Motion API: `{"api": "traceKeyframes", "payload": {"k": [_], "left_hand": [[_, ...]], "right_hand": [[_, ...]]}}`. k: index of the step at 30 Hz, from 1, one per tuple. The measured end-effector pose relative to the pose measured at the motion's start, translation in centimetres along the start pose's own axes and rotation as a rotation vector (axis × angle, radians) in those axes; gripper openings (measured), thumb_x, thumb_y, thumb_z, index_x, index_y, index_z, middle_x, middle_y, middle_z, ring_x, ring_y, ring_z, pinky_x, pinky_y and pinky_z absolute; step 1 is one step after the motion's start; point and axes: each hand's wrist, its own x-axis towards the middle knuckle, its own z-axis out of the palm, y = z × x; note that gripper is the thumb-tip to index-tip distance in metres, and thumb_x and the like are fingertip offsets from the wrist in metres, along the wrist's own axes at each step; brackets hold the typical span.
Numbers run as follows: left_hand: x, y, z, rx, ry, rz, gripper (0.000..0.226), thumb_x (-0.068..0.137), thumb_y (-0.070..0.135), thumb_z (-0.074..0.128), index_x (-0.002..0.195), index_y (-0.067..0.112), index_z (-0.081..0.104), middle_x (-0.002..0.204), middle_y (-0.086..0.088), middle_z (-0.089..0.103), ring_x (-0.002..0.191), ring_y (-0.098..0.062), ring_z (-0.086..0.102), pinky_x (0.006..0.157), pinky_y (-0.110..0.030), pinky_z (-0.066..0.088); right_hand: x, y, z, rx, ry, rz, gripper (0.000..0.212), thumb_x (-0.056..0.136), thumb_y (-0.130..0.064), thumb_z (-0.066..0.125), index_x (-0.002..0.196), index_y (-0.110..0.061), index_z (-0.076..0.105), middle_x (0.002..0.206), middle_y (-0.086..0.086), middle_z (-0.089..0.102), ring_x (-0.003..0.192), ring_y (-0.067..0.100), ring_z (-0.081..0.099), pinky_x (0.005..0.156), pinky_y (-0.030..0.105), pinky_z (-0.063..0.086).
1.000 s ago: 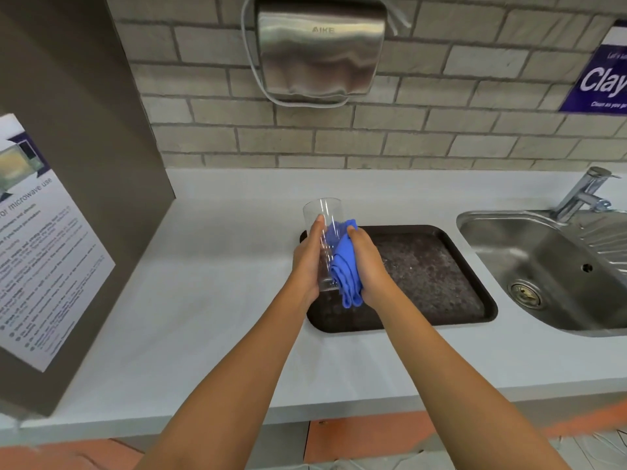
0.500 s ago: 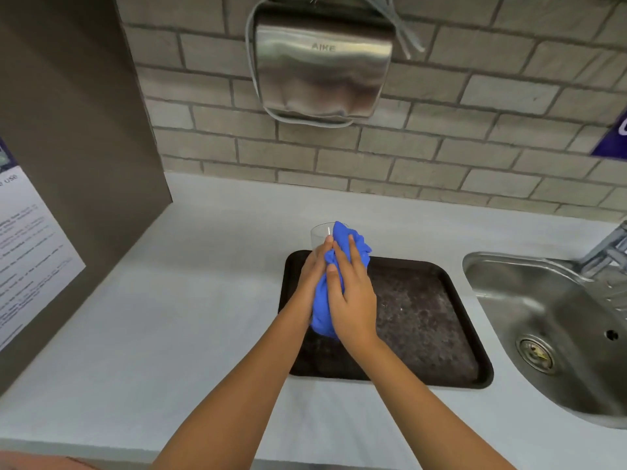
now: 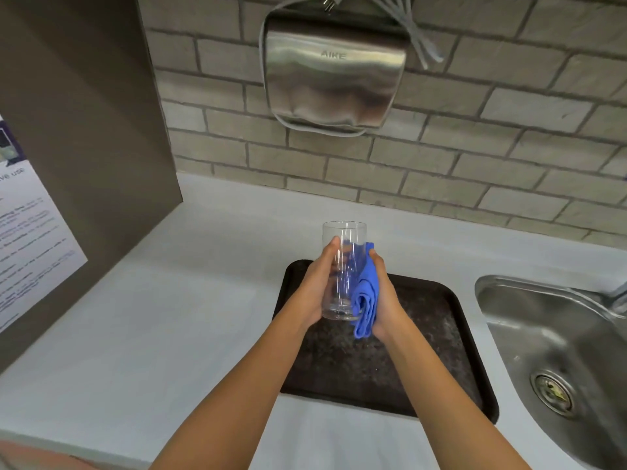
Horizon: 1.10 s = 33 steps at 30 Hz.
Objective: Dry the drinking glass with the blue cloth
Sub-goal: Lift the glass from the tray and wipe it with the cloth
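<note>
A clear drinking glass (image 3: 343, 239) stands upright in the air above the dark tray (image 3: 437, 337). My left hand (image 3: 315, 290) grips its left side. My right hand (image 3: 385, 296) presses the bunched blue cloth (image 3: 366, 300) against the glass's right side and base. Part of the cloth shows through the glass wall. The glass's open rim points up and is uncovered.
The white counter (image 3: 169, 317) runs left to a brown panel with a printed notice (image 3: 30, 239). A steel sink (image 3: 556, 347) lies at the right. A steel hand dryer (image 3: 334, 83) hangs on the brick wall above.
Half a second ago my right hand and the cloth covered the glass's top and front. Now the cloth has slid down to its right side, leaving the rim bare.
</note>
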Motion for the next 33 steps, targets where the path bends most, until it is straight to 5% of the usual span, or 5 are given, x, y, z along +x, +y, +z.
{"api": "traceKeyframes", "payload": {"k": [7,13,19,27,33], "left_hand": [[1.4,-0.1,0.3,0.123,0.233,0.143,0.025,0.101,0.049,0.041,0.104,0.038,0.064,0.097,0.007,0.069,0.085,-0.007,0.068,0.060,-0.013,0.054],[1.5,-0.3,0.5,0.147,0.122,0.128,0.047,0.096,0.044,0.056,0.129,0.010,0.059,0.115,-0.013,0.071,0.107,-0.025,0.069,0.092,-0.034,0.057],[1.0,-0.4,-0.3,0.114,-0.004,0.096,0.045,0.094,0.050,0.058,0.122,0.017,0.069,0.115,-0.007,0.075,0.106,-0.017,0.072,0.078,-0.020,0.057],[0.8,-0.1,0.1,-0.011,-0.079,-0.032,0.057,0.089,0.065,0.053,0.125,0.024,0.067,0.123,-0.006,0.073,0.116,-0.021,0.068,0.092,-0.033,0.057],[0.8,0.0,-0.1,-0.093,-0.069,-0.026,0.058,0.097,0.059,0.042,0.128,0.017,0.067,0.128,-0.012,0.069,0.120,-0.023,0.065,0.098,-0.031,0.052]], "right_hand": [[-0.6,1.0,0.8,-0.447,0.116,-0.353,0.045,0.097,-0.050,0.047,0.141,-0.042,0.043,0.138,-0.011,0.055,0.124,0.011,0.055,0.107,0.033,0.043],[-1.6,2.6,1.8,-0.829,0.184,-0.621,0.053,0.104,-0.036,0.039,0.154,-0.030,0.024,0.148,-0.024,0.026,0.118,-0.030,0.030,0.088,-0.006,0.028],[-1.5,2.1,1.9,-0.848,0.139,-0.637,0.049,0.104,-0.038,0.037,0.152,-0.036,0.026,0.158,-0.021,0.018,0.119,-0.036,0.020,0.085,-0.011,0.024],[0.1,-0.6,0.6,-0.421,0.076,-0.267,0.051,0.099,-0.053,0.039,0.146,-0.035,0.040,0.145,0.000,0.051,0.129,0.018,0.052,0.112,0.043,0.039],[-2.9,1.6,1.5,-0.977,0.069,-0.707,0.045,0.103,-0.034,0.039,0.147,-0.040,0.035,0.159,-0.026,0.010,0.129,-0.025,0.015,0.093,-0.002,0.026]]}}
